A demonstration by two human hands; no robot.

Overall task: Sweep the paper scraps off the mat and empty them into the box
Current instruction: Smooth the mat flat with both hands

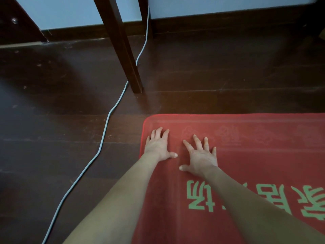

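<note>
I see the mat, red with green characters, lying flat on the dark wooden floor. Its far left corner is in view; its right side and near edge run out of frame. I can make out no paper scraps on the part of the mat that shows, and no box anywhere. A pale brown sliver at the frame's right edge, beyond the mat, is too cut off for me to name.

Both hands are spread flat, palms down, fingers splayed, gripping nothing. The left hand presses just inside the mat's far left corner; the right hand lies just beside it, further in from that corner, thumbs pointing toward each other but apart. My reading is that the hands are laid this way either to smooth the mat and hold it down or to feel for small scraps, since open palms suit pressing or brushing, not lifting.

Beyond the mat's far edge a dark furniture leg stands on the floor, well apart from the hands. A pale cable snakes past that leg and runs along the floor to the left of the mat, near its left edge without touching it. The light is dim, so fine scraps on the mat could escape me.
</note>
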